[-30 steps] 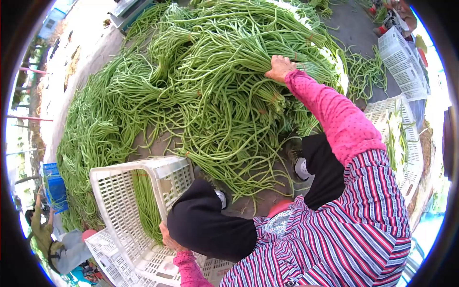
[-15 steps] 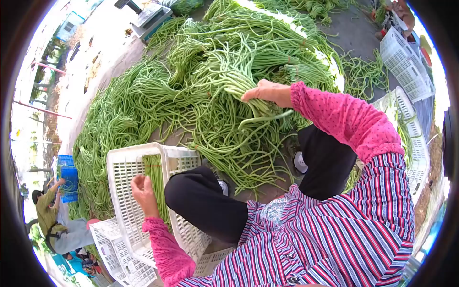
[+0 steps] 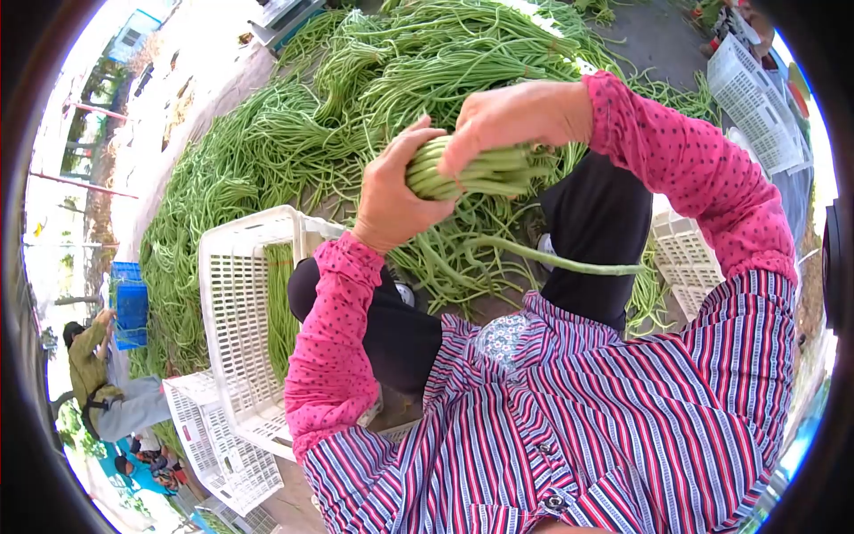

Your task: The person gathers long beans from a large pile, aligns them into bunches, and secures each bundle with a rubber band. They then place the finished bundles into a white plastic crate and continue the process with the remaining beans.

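Crosswise, the bean bundle (image 3: 487,178) runs left-to-right, left fingers (image 3: 411,142) clasping it, right fingers (image 3: 459,149) touching it, their grip unclear.

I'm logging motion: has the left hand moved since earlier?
Yes: against the large white crate, the left hand moved up and right, to the bean bundle.

The left grip (image 3: 391,198) clasps a bundle of long green beans (image 3: 498,171) while the right grip (image 3: 520,116) touches it. A bean pile (image 3: 258,142) spreads beyond, near a white crate (image 3: 258,220).
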`<state>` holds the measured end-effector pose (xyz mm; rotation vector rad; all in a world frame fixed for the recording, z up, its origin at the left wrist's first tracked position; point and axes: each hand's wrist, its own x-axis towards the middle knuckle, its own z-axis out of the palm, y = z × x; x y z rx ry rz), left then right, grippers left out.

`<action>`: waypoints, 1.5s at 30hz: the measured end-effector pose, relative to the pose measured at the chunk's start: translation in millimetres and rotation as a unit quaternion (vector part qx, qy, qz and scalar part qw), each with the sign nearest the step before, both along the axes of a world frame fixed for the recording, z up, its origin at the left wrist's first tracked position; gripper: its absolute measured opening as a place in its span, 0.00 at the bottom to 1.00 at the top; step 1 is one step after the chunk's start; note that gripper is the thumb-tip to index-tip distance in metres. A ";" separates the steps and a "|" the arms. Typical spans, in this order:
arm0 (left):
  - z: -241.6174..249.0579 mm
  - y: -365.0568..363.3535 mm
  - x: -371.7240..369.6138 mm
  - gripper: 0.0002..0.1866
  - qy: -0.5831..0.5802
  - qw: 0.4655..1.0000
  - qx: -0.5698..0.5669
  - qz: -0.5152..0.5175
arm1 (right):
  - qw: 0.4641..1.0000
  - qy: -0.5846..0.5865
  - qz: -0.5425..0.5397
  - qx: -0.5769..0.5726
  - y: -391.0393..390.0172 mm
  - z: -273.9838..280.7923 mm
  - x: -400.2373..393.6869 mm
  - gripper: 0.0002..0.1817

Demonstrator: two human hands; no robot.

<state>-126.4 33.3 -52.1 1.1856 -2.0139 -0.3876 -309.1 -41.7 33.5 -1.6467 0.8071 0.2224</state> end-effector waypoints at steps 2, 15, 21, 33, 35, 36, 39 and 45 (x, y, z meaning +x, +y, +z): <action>-0.3 -4.7 3.9 0.33 0.107 0.991 0.079 0.015 | 0.989 -0.132 -0.069 0.005 -2.9 9.6 -5.8 0.25; 46.3 -15.2 66.6 0.26 0.645 0.730 0.190 -0.126 | 0.906 -0.338 -0.052 -0.248 -7.1 -40.6 48.9 0.39; 41.8 -29.1 80.4 0.25 0.681 0.690 0.195 -0.149 | 0.847 -0.387 -0.133 -0.339 -7.6 -53.3 75.0 0.28; 0.0 -58.8 88.9 0.21 0.583 0.785 0.207 0.029 | 0.877 -0.351 -0.186 -0.269 -35.7 -80.0 100.8 0.09; 0.8 -58.6 94.0 0.20 0.569 0.793 0.216 0.040 | 0.906 -0.342 -0.197 -0.150 -36.9 -68.3 97.2 0.10; -0.2 -59.4 94.5 0.19 0.555 0.801 0.221 0.047 | 0.921 -0.329 -0.206 -0.032 -37.1 -59.8 95.9 0.11; -7.1 -62.4 88.8 0.18 0.574 0.793 0.191 0.067 | 0.917 -0.344 -0.180 -0.096 -36.5 -69.6 107.2 0.13; -4.1 -64.7 109.9 0.19 0.689 0.703 0.159 0.068 | 0.921 -0.327 -0.097 -0.187 12.7 -118.7 91.8 0.15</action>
